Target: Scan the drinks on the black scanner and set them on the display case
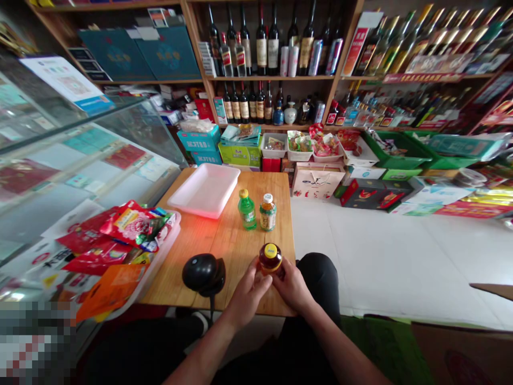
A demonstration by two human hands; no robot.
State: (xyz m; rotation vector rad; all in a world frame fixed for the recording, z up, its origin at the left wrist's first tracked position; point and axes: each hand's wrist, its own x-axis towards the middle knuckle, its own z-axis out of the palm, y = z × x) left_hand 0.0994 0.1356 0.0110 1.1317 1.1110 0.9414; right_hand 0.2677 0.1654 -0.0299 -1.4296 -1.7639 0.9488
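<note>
Head view. Both hands close on a small amber bottle (pixel 270 259) with a yellow cap, standing upright near the front edge of the wooden surface (pixel 224 240). The left hand (pixel 249 291) wraps the bottle from about 8 o'clock and the right hand (pixel 292 286) from about 4 o'clock; the fingers of each are curled in and touching the bottle's lower body, so neither hand is open. Whether the base rests on the surface or is just lifted cannot be told.

A black handheld scanner (pixel 203 274) on its stand sits near the bottle at 9 o'clock. At 12 o'clock, well apart, stand a green bottle (pixel 247 209) and a pale-capped bottle (pixel 267 212), just beside each other. A white tray (pixel 204 190) lies at 11 o'clock, and a heap of red and orange snack packets (pixel 120 240) fills a second tray at 9 o'clock, beyond the scanner.

Judged from this grip, good handling means keeping the bottle upright, pressing evenly from both sides low on the body, and turning it with the fingertips so that the label stays uncovered. The front edge is close, so drift toward 6 o'clock risks a drop.
</note>
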